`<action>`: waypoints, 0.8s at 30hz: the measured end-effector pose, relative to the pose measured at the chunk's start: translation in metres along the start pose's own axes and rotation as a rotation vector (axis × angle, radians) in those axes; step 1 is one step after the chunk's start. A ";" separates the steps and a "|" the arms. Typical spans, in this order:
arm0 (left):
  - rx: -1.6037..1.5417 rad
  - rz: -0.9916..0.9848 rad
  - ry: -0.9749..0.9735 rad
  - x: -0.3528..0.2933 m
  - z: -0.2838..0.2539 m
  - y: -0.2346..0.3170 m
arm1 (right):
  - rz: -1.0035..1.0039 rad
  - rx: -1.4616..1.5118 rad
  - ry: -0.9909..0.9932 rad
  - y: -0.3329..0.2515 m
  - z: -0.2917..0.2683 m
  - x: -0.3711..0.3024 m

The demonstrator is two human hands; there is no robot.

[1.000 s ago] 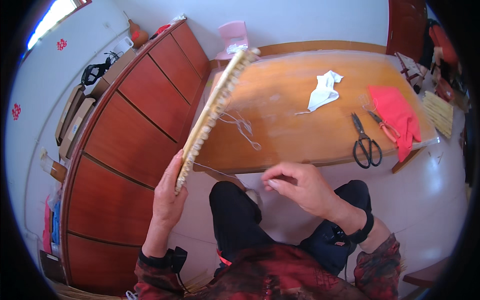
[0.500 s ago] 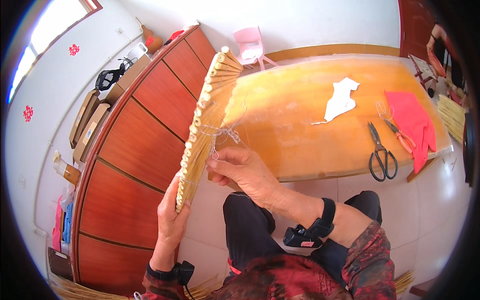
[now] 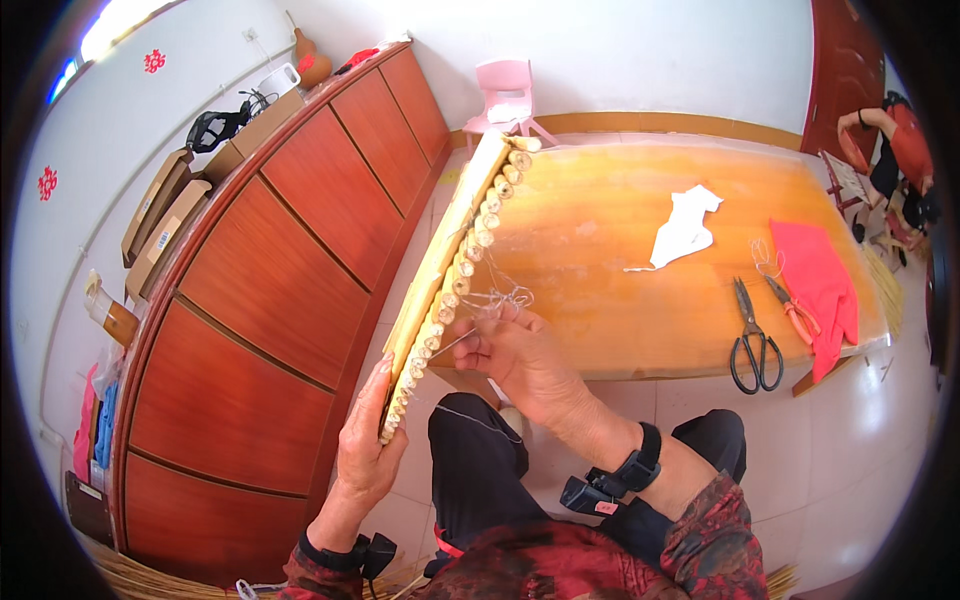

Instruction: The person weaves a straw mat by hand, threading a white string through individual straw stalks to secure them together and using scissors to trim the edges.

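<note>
A panel of pale plant stalks (image 3: 435,285), bound side by side, tilts upward in front of me, its row of round cut ends facing right. My left hand (image 3: 368,450) is closed around its lower end. Close to the row of cut ends, my right hand (image 3: 525,365) pinches a thin straight needle (image 3: 455,343), whose tip points at the stalks. A loose tangle of pale thread (image 3: 508,297) hangs above those fingers, beside the stalks. One more strand of thread (image 3: 470,415) curves down over my dark trouser leg.
On the wooden table (image 3: 590,300) lie a white cloth piece (image 3: 688,225), black scissors (image 3: 755,340), orange-handled pliers (image 3: 795,312) and a red cloth (image 3: 820,280). A red-brown cabinet (image 3: 260,340) stands left, a pink chair (image 3: 503,95) behind. Another person (image 3: 890,150) is at far right.
The stalk panel has turned, so its cut ends now face right and its flat edge shows. My right hand has shifted slightly right, and the needle now shows at its fingertips.
</note>
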State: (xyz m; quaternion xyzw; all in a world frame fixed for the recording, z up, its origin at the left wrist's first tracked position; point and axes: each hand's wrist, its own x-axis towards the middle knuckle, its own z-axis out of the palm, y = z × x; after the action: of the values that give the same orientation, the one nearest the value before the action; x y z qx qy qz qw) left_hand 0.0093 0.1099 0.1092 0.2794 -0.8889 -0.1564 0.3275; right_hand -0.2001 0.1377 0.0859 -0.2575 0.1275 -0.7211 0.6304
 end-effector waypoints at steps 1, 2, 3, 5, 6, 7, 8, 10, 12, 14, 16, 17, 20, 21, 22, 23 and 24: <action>-0.004 -0.003 0.004 0.000 0.001 0.000 | -0.001 0.080 -0.021 -0.002 -0.002 0.000; -0.011 -0.001 -0.009 0.002 0.002 0.003 | 0.003 0.083 -0.018 -0.002 -0.001 -0.001; -0.018 0.001 -0.022 0.003 0.002 0.005 | -0.021 0.104 -0.036 -0.003 0.001 -0.002; -0.013 0.002 -0.025 0.005 0.002 0.007 | -0.043 0.126 -0.055 -0.002 0.001 -0.004; -0.008 0.007 -0.025 0.006 0.001 0.009 | -0.021 0.219 -0.114 0.000 -0.003 -0.005; -0.006 0.006 -0.024 0.005 0.000 0.007 | 0.001 0.313 -0.174 -0.001 -0.006 -0.006; 0.003 -0.005 -0.018 0.003 -0.003 0.002 | 0.008 0.318 -0.175 -0.003 -0.006 -0.009; 0.001 -0.032 -0.009 0.003 -0.005 -0.001 | 0.103 0.251 -0.310 -0.014 -0.008 -0.018; -0.031 -0.054 -0.002 0.008 0.001 -0.004 | 0.143 0.131 -0.299 -0.021 -0.017 -0.024; -0.037 -0.085 0.005 0.008 0.001 -0.003 | 0.190 0.035 -0.304 -0.019 -0.018 -0.027; -0.038 -0.068 0.009 0.005 0.005 -0.006 | 0.176 0.029 -0.090 -0.007 -0.019 -0.026; -0.034 -0.050 0.015 0.006 0.005 -0.006 | 0.173 0.027 -0.090 -0.001 -0.018 -0.025; -0.042 -0.050 0.016 0.007 0.006 -0.005 | 0.217 -0.070 0.072 0.012 -0.010 -0.019; -0.041 -0.054 0.015 0.007 0.005 -0.005 | 0.164 -0.045 0.030 0.014 -0.006 -0.017; -0.038 -0.052 0.016 0.008 0.005 -0.006 | 0.110 -0.020 -0.011 0.015 -0.003 -0.014; -0.037 -0.047 0.017 0.008 0.005 -0.005 | 0.111 -0.020 -0.010 0.015 0.000 -0.011; -0.037 -0.047 0.016 0.007 0.005 -0.004 | 0.078 0.062 -0.030 0.013 0.003 -0.008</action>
State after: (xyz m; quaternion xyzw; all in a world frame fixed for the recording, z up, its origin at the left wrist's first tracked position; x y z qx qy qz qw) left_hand 0.0025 0.1027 0.1070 0.2954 -0.8764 -0.1784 0.3358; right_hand -0.1871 0.1432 0.0798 -0.2436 0.1055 -0.6957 0.6674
